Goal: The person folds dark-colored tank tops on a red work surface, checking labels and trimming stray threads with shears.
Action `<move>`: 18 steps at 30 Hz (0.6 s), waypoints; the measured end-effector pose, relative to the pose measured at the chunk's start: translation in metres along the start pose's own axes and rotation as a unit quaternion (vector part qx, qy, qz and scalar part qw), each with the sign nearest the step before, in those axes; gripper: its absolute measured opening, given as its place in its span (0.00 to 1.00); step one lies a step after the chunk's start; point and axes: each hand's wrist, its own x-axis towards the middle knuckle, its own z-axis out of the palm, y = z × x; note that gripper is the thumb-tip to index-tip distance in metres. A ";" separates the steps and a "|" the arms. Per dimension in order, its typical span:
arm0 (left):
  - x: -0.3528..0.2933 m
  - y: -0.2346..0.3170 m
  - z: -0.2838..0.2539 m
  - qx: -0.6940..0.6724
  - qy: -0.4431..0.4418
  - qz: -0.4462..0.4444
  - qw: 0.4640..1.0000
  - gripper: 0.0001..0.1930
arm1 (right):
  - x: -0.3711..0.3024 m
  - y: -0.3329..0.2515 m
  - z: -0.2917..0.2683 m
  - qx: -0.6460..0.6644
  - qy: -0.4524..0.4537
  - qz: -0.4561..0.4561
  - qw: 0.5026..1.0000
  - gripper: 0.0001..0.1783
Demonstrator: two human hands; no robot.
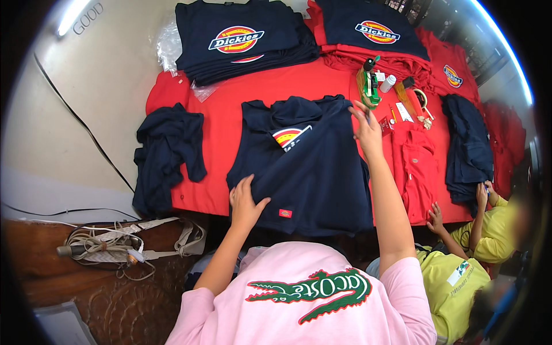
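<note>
A dark navy shirt [322,184] lies spread across the front of the red-covered table. Its upper layer is drawn diagonally, leaving part of a printed yellow, red and white emblem [291,137] showing. On its lower left side rests my left hand [247,201], thumb and fingers apart. My right hand [367,125] is at the shirt's upper right corner with its fingers stretched out. A small dark patch shows between those fingers, too small to name. Near the bottom hem sits a small red label [284,213].
Stacked navy shirts [247,49] stand at the back. A crumpled navy garment [167,152] lies left; folded red garments [415,172] and navy ones [468,144] lie right. Behind my right hand is a green tape dispenser [368,86]. Two people in yellow shirts [451,287] are close at right.
</note>
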 end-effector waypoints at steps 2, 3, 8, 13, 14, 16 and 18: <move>-0.028 -0.008 -0.008 -0.005 -0.009 -0.048 0.999 0.41 | -0.007 0.029 -0.038 -0.022 0.017 0.011 1.000 0.17; -0.041 -0.014 -0.012 0.022 -0.005 -0.058 0.998 0.35 | -0.015 0.047 -0.051 -0.034 0.024 0.016 0.999 0.17; -0.064 -0.036 -0.020 -0.018 0.047 -0.061 0.997 0.15 | -0.132 0.027 0.002 -0.171 -0.169 0.024 0.970 0.20; -0.011 0.050 -0.072 -0.131 0.104 0.189 0.968 0.14 | -0.172 -0.029 0.077 -0.126 -0.392 -0.080 0.908 0.32; -0.003 0.066 -0.078 -0.136 0.127 0.243 0.952 0.17 | -0.165 -0.032 0.085 -0.147 -0.381 -0.158 0.899 0.27; 0.004 0.109 -0.072 -0.235 0.250 0.185 0.921 0.29 | -0.150 -0.068 0.088 -0.132 -0.352 -0.157 0.913 0.18; 0.005 0.107 -0.034 -0.403 0.132 0.065 0.903 0.42 | -0.139 -0.100 0.088 -0.021 -0.277 -0.307 0.910 0.14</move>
